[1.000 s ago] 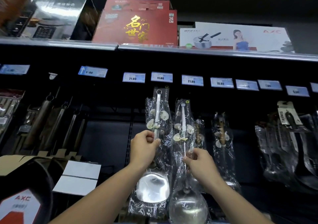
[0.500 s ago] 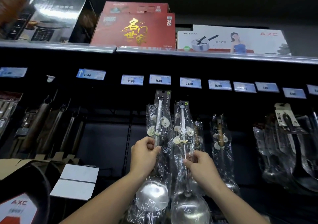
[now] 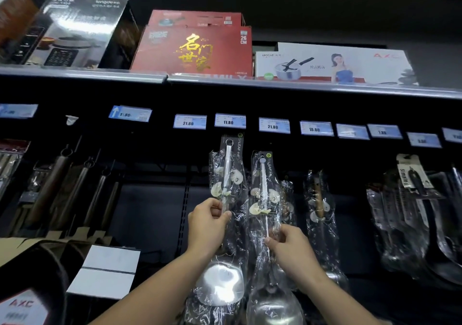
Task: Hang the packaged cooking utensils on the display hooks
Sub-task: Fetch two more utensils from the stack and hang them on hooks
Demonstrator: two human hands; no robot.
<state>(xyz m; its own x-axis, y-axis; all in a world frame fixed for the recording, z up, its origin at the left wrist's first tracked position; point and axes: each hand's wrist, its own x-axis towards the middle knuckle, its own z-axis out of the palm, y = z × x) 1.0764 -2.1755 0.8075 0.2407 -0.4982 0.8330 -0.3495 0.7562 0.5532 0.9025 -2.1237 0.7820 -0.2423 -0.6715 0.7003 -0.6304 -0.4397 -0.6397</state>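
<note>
My left hand (image 3: 207,224) grips the steel handle of a packaged spatula (image 3: 228,174) in clear printed plastic, its flat blade low by my forearm and its top ring just below a price tag. My right hand (image 3: 290,249) pinches the thin handle of a packaged ladle (image 3: 262,187), held upright beside the spatula, bowl at the bottom edge. Whether either package sits on a display hook is hidden in the dark. Another wrapped utensil (image 3: 318,199) with a wooden handle hangs to the right.
A row of price tags (image 3: 274,125) runs under the top shelf (image 3: 225,80), which carries cookware boxes. Wooden-handled utensils (image 3: 62,174) hang at left, black utensils in plastic (image 3: 412,199) at right. A cardboard box (image 3: 107,269) and pan packaging sit lower left.
Both packages sit slightly lower in view and the shelf has shifted down a little as my head tilts up. My hands keep their grips on the two handles.
</note>
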